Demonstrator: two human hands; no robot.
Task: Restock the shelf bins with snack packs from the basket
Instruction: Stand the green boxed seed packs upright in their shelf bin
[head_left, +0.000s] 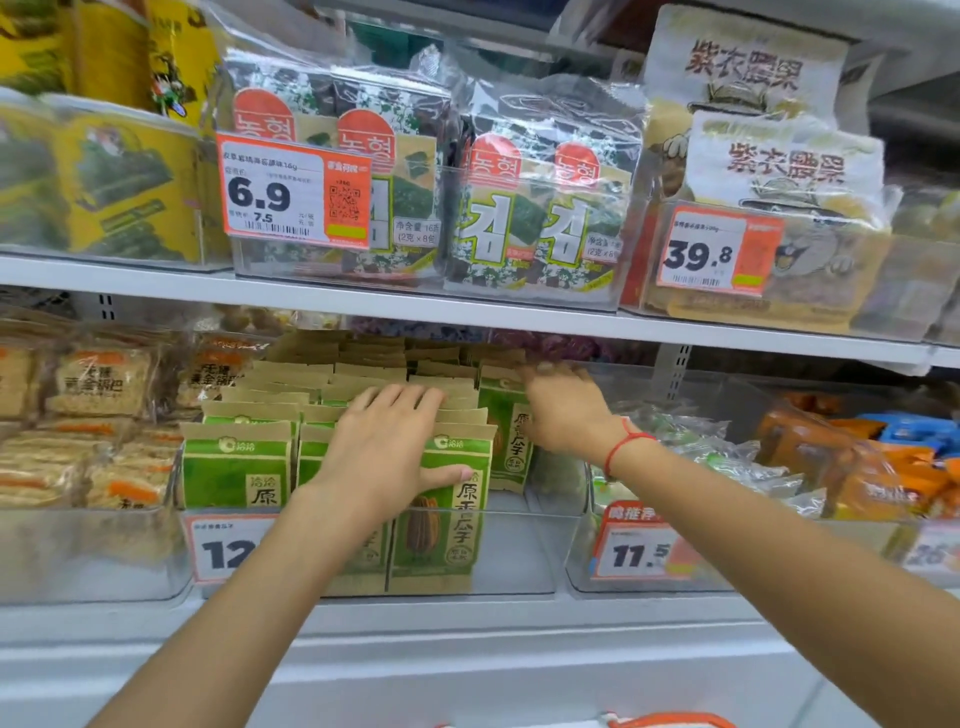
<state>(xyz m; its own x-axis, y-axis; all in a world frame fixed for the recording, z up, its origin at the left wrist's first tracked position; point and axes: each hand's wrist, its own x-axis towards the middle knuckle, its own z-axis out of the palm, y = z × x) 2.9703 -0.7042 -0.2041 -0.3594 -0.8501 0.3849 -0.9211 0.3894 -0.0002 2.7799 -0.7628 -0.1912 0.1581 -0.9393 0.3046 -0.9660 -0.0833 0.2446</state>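
Head view: both arms reaching forward and up into the clear bin (519, 551) of green seed packs (236, 467) on the lower shelf.
Left hand (387, 447): laid palm-down across the pack tops in the front-middle of the bin, fingers straight and close together, thumb spread over the face of the front pack (441, 525); gripping nothing.
Right hand (563, 410): at the bin's right rear, red string on the wrist, fingers curled around the top of the rear right pack (506, 426).
Packs: standing upright in rows, long axis vertical, printed faces toward the camera, kraft-paper tops up.
Landmark relations: seaweed packs (524, 208) on the shelf above the bin; price tag (228, 551) on the bin's front left.
Hidden: right fingertips blurred; middle front packs covered by the left hand and forearm.
Basket (670, 721): only an orange rim at the bottom edge, well below the bin.
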